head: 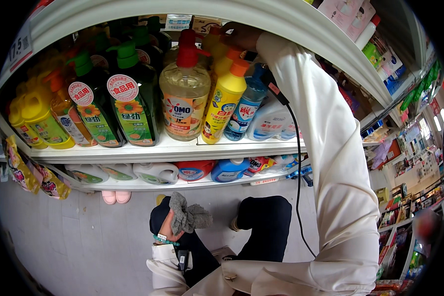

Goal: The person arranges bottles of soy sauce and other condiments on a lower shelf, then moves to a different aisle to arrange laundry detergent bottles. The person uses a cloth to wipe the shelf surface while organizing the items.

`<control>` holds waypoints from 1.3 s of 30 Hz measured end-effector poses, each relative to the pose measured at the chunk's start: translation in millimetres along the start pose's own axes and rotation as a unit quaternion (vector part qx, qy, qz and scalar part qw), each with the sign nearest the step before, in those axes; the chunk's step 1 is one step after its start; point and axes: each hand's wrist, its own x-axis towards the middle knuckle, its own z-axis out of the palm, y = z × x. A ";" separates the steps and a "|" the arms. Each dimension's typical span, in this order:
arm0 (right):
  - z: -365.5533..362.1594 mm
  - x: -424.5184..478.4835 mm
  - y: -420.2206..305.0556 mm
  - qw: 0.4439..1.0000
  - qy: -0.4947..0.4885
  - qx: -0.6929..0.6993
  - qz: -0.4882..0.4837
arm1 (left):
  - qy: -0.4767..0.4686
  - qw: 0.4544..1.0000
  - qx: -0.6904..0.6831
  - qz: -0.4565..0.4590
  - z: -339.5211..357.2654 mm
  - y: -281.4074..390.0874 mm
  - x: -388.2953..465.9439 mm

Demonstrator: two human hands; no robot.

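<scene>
My left hand (pixel 167 226) holds a crumpled grey cloth (pixel 187 214) low over my knee. My right hand (pixel 240 36) reaches into the shelf, at the tops of the yellow bottles in shadow; its fingers are partly hidden, so its grip is unclear. Just below it stand a yellow bottle with an orange cap (pixel 224 103) and a blue bottle (pixel 246 107). To their left is a clear pump bottle with a red top (pixel 185 100), then dark green pump bottles (pixel 135 111) and yellow jugs (pixel 40 118).
White jugs (pixel 270 120) stand right of the blue bottle. The lower shelf (pixel 125 186) carries white, red and blue containers. Pink slippers (pixel 115 197) lie beneath it. A black cable (pixel 298 177) hangs beside my right sleeve. The upper shelf's white edge (pixel 222 9) curves above my right hand.
</scene>
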 end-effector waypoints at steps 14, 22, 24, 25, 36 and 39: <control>-3.4 -1.4 3.9 0.991 0.004 -0.133 -0.034 | -0.047 0.998 -0.034 0.034 14.0 3.2 -8.6; -12.1 -36.4 -16.6 0.999 -0.027 0.006 0.045 | -0.057 0.995 -0.062 0.045 23.4 5.8 -13.9; -14.5 -42.9 -11.5 0.999 -0.003 -0.012 0.038 | -0.057 0.996 -0.060 0.032 24.2 7.5 -13.6; -15.9 -47.4 -9.3 0.999 0.008 -0.021 0.034 | -0.073 0.995 -0.063 0.033 26.8 7.6 -13.8; -9.4 -127.7 6.3 0.986 0.097 -0.131 -0.038 | -0.149 0.978 -0.139 0.034 13.9 11.6 -15.6; 8.5 -142.6 30.3 0.976 0.140 -0.149 -0.081 | -0.151 0.980 -0.115 0.064 30.6 5.6 -12.3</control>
